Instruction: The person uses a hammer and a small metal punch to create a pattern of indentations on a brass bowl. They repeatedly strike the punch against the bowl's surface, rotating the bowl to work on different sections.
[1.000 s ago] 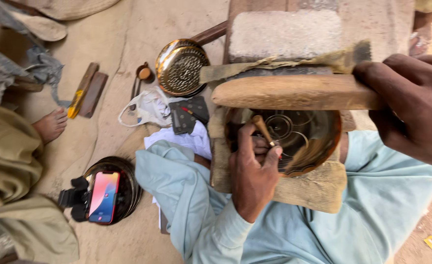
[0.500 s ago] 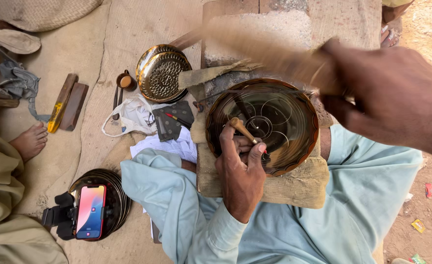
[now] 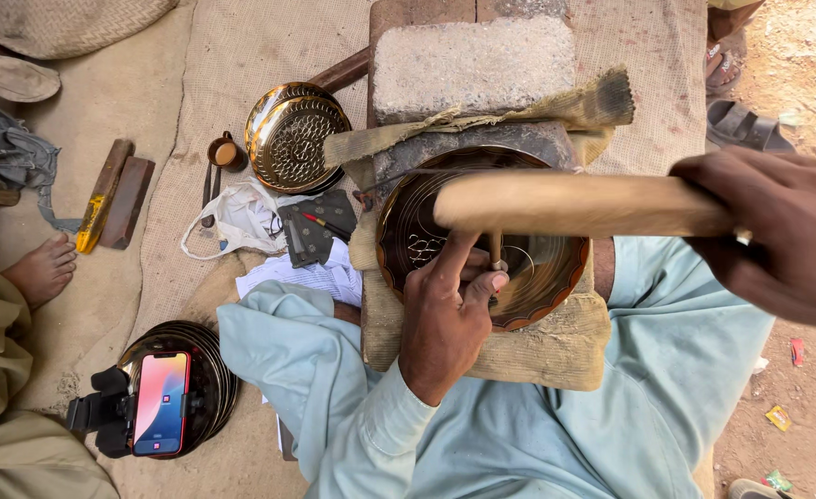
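The fingers (image 3: 468,268) of the left hand (image 3: 445,319) pinch a thin chisel (image 3: 496,254) upright, its tip on the inside of the brass bowl (image 3: 482,240). The right hand (image 3: 777,236) has its fingers wrapped fully around one end of a wooden mallet (image 3: 574,203), which lies level above the chisel head. The bowl sits on a folded sackcloth pad (image 3: 537,346) in the person's lap, against a stone block (image 3: 472,65) that serves as a worktop.

By the look of it the engraving is partway: ring lines run around the bowl wall and a small curled motif shows left of the chisel, while much of the floor seems plain. A finished-looking patterned brass dish (image 3: 295,137) lies beyond, and a stack of dark plates (image 3: 214,370) sits under a phone (image 3: 160,402) on a small stand.

The mallet covers the upper middle of the bowl, so the pattern there is hidden. The chisel tip is masked by the fingers. The right hand is cut off at the frame edge, and whether mallet and chisel touch is hard to make out
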